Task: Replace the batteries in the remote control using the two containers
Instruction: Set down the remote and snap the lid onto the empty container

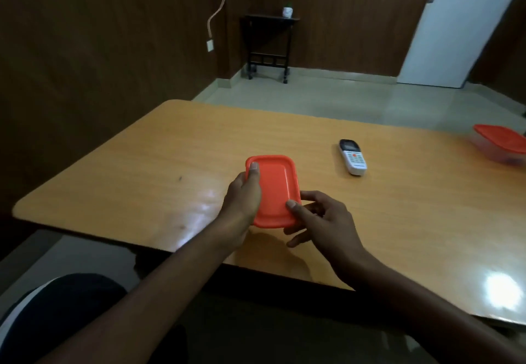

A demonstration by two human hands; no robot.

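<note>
We grip the near orange-lidded container [274, 190] on the table [142, 181]: left hand [242, 195] wraps its side, right hand [321, 221] pinches its corner. The remote [353, 157] lies well right; its writing is unreadable.

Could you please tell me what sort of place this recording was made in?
Probably a plain office or meeting room: a long orange-brown laminate table, dark wood-panelled walls, a white door and a small black side table.
</note>
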